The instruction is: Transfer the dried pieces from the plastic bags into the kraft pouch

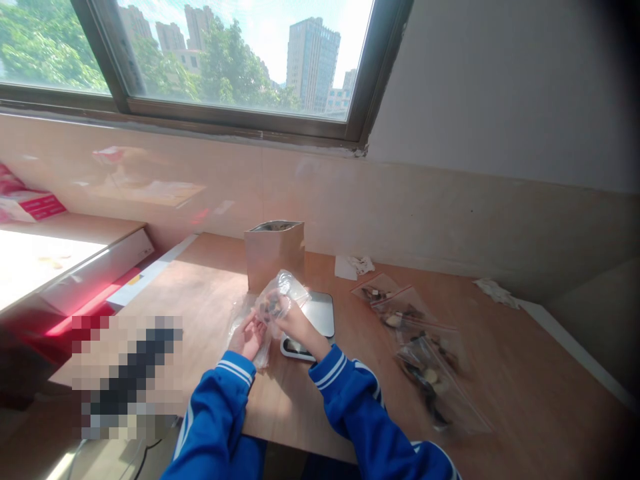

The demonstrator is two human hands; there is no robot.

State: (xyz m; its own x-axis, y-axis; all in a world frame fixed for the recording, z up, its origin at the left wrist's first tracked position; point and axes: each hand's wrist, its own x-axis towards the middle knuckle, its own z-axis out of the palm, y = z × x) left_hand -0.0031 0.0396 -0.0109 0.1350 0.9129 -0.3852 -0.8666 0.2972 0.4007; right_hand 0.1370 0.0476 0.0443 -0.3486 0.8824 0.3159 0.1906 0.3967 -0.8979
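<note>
A clear plastic bag (287, 285) with small dark and brown pieces in it is held up over the table. My left hand (248, 336) has its fingers curled at the bag's lower left side. On the right side, my right hand (296, 325) grips the same bag, its fingertips partly hidden by the plastic. Under and beside my left hand lies more clear plastic (239, 313). A flat scale (321, 315) with a silver plate sits just behind my right wrist, which covers part of it. Behind the bag stands a brown paper pouch (274, 250), its silvery top gaping.
Several zip bags (400, 313) with dark dried pieces and pale slices lie to the right. Crumpled white paper (361, 265) lies near the wall, with another piece (496, 293) further right. A blurred-out patch (133, 373) covers the table's left front corner.
</note>
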